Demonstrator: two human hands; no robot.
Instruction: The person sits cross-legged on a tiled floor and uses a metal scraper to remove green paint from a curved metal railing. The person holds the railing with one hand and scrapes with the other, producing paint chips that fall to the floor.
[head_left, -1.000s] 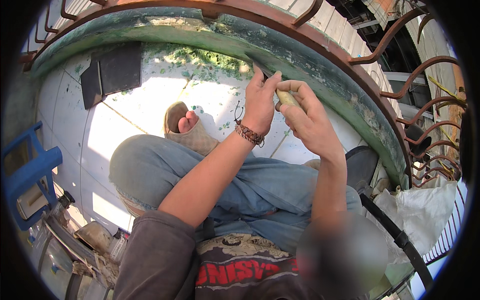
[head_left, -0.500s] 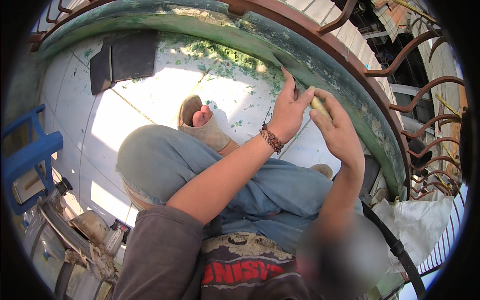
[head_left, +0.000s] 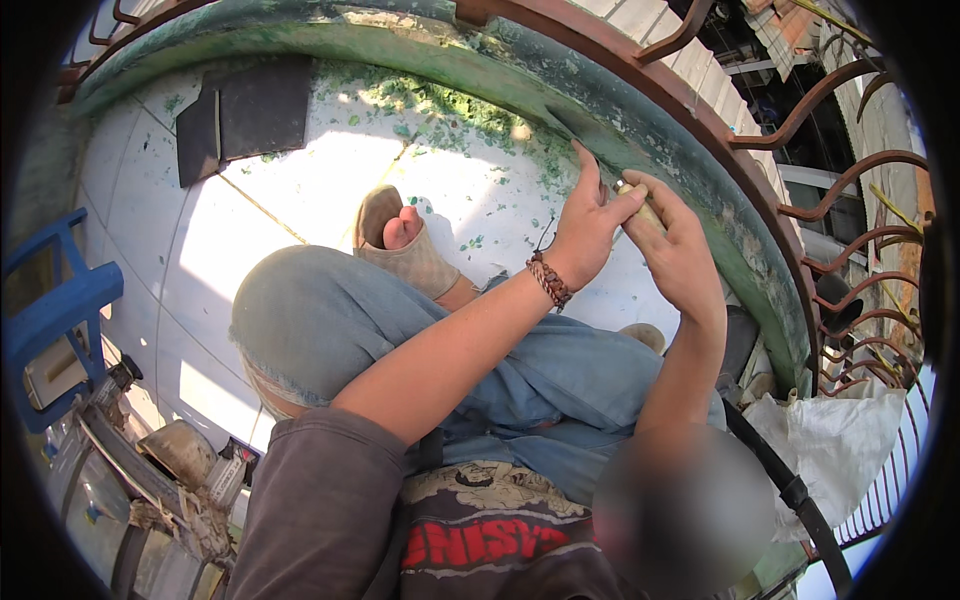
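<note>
My right hand [head_left: 675, 240] is closed round the pale wooden handle [head_left: 645, 208] of what looks like a scraper. A bit of shiny metal shows at the handle's top; most of the blade is hidden behind my fingers. My left hand [head_left: 590, 222], with a braided bracelet at its wrist, presses the same tool at its front end. Its thumb lies by the handle, while the index finger stretches toward the wall. Both hands are close against the low curved wall [head_left: 690, 190], whose green paint is worn and patchy. Green paint flakes [head_left: 490, 125] lie along its foot.
A brown metal railing [head_left: 800, 130] tops the wall. Black sheets [head_left: 265, 110] lie on the white tiles [head_left: 200, 240]. At left stand a blue plastic stool [head_left: 65, 300] and assorted clutter [head_left: 180, 455]. White sacking [head_left: 830, 440] hangs at right. My sandalled foot [head_left: 400, 250] is near the flakes.
Both hands have shifted slightly to the right and down with the scraper. Its handle has turned a little, and more of its metal end shows.
</note>
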